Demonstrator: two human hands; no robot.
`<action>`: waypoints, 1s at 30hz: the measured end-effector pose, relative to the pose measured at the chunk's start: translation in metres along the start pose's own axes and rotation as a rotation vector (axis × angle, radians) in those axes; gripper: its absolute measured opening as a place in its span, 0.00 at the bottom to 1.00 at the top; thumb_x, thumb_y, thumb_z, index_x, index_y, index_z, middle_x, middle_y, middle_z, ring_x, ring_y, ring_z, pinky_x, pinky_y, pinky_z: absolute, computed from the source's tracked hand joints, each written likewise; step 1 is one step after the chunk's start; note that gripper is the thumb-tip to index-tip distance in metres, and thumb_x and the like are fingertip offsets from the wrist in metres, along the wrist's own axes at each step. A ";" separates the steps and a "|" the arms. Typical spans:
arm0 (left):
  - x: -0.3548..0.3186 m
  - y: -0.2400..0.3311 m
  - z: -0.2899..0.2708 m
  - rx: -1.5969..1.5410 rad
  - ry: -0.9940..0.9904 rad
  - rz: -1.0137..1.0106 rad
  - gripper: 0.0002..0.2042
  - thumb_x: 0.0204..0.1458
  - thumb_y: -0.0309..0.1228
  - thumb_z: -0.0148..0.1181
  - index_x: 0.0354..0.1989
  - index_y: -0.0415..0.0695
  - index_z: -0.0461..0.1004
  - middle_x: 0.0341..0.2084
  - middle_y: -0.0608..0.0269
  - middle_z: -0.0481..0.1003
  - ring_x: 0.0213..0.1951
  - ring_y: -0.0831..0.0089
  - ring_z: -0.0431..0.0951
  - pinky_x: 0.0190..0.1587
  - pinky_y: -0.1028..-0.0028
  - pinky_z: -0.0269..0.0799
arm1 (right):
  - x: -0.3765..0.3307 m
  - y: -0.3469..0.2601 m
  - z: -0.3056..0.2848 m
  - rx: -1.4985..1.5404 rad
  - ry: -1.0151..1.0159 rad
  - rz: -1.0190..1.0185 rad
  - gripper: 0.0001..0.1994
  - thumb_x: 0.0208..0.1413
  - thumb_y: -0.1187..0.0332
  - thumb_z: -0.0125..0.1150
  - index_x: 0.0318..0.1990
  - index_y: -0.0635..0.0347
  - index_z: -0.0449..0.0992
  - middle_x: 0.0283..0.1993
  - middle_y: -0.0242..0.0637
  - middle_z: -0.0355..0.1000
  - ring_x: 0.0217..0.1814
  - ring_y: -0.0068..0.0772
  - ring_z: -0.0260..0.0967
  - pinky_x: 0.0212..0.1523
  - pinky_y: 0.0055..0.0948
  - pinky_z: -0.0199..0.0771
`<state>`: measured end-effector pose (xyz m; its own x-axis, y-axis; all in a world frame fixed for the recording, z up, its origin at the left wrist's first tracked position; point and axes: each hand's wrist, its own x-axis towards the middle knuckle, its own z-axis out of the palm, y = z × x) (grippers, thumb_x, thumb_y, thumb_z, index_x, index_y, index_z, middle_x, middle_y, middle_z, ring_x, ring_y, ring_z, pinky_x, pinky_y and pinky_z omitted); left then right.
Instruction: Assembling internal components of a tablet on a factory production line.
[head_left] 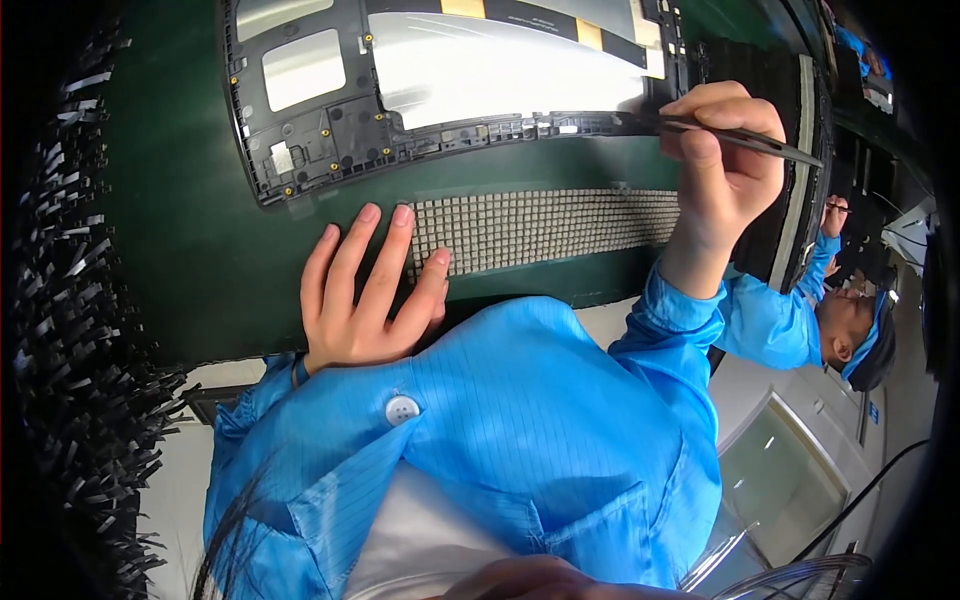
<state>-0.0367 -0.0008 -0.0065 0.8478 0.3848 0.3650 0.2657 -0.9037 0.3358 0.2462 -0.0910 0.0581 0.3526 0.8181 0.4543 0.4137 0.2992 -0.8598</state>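
Observation:
A black plastic device frame (pixel 355 140) with shiny silver panels lies across the far side of the green work surface. My right hand (pixel 728 150) pinches dark tweezers (pixel 745 137), whose tips reach the frame's near edge at its right end. Below the frame lies a strip of small grey squares (pixel 540 230) set in rows. My left hand (pixel 370 295) rests flat with its fingers spread. Its fingertips lie at the left end of that strip, and nothing is held in it.
A dense mass of black strips (pixel 75 330) hangs along the left edge. To the right runs a dark rail with a pale band (pixel 797 170). Beyond it a co-worker in a blue jacket (pixel 775 318) and dark cap works, a hand (pixel 835 215) raised with a thin tool.

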 end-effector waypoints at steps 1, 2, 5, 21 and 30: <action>0.000 0.000 -0.001 -0.003 -0.014 -0.003 0.12 0.45 0.33 0.59 0.39 0.59 0.79 0.51 0.57 0.73 0.52 0.54 0.73 0.53 0.54 0.66 | 0.000 0.000 0.000 0.008 0.002 0.004 0.09 0.51 0.81 0.60 0.38 0.68 0.68 0.37 0.47 0.72 0.30 0.21 0.70 0.30 0.14 0.72; 0.000 0.001 -0.001 -0.002 -0.018 -0.002 0.12 0.45 0.33 0.59 0.39 0.59 0.79 0.51 0.57 0.73 0.52 0.54 0.73 0.53 0.54 0.66 | 0.000 0.000 0.001 0.010 0.005 0.005 0.09 0.51 0.81 0.60 0.38 0.68 0.68 0.37 0.47 0.72 0.30 0.21 0.70 0.30 0.14 0.72; 0.000 0.002 0.000 -0.010 -0.025 -0.025 0.13 0.44 0.33 0.59 0.40 0.59 0.79 0.52 0.56 0.73 0.53 0.54 0.72 0.54 0.53 0.66 | 0.001 0.001 0.001 -0.046 0.015 0.003 0.09 0.51 0.81 0.61 0.38 0.68 0.67 0.37 0.47 0.72 0.30 0.21 0.69 0.29 0.14 0.72; 0.002 0.001 -0.003 0.015 0.048 -0.024 0.07 0.50 0.34 0.54 0.35 0.54 0.76 0.48 0.62 0.75 0.50 0.60 0.75 0.51 0.58 0.69 | -0.038 -0.029 0.057 -0.062 0.313 -0.016 0.18 0.42 0.72 0.73 0.36 0.66 0.68 0.34 0.51 0.73 0.34 0.39 0.74 0.34 0.28 0.74; 0.001 -0.002 0.003 -0.024 0.138 0.006 0.06 0.50 0.33 0.55 0.22 0.50 0.70 0.47 0.62 0.76 0.47 0.62 0.77 0.50 0.59 0.71 | -0.069 -0.016 0.117 0.045 -0.108 0.337 0.11 0.45 0.77 0.69 0.36 0.66 0.74 0.33 0.42 0.74 0.35 0.34 0.75 0.33 0.25 0.75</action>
<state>-0.0354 0.0011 -0.0096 0.7775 0.4033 0.4825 0.2482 -0.9018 0.3538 0.1171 -0.0953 0.0131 0.3709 0.9211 0.1180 0.2514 0.0227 -0.9676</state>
